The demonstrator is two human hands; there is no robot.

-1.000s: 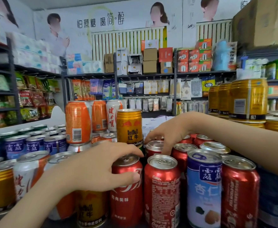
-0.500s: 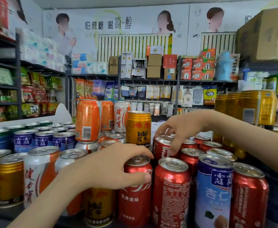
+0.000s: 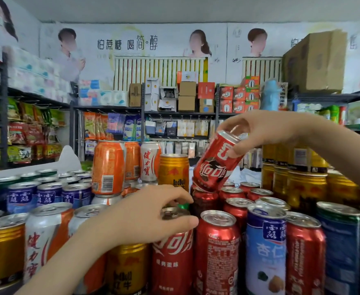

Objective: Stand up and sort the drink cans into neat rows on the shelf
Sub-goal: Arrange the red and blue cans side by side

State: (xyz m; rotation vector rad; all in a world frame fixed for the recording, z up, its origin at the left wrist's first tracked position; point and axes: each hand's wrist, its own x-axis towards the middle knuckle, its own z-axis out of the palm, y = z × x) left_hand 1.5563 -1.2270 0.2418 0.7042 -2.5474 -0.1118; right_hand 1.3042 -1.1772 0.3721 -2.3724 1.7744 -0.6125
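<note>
Many drink cans stand packed on the shelf in front of me. My right hand point(image 3: 258, 128) grips a red cola can point(image 3: 216, 163) by its top and holds it tilted in the air above the red cans point(image 3: 232, 194) in the middle rows. My left hand point(image 3: 151, 216) grips the top of an upright red cola can point(image 3: 172, 256) in the front row. A second red can point(image 3: 216, 250) and a blue almond drink can point(image 3: 265, 250) stand right of it. A gold Red Bull can point(image 3: 173, 172) stands behind.
Orange cans point(image 3: 108, 167) and a white can point(image 3: 150, 161) are stacked on a second layer at centre left. Blue cans point(image 3: 47, 195) fill the left, stacked gold cans point(image 3: 304, 188) the right. Store shelves with snacks and boxes point(image 3: 187, 96) stand beyond.
My right hand has lifted a red cola can out of the middle rows and tilted it in the air. My left hand stays on the front cola can. The camera moved closer.
</note>
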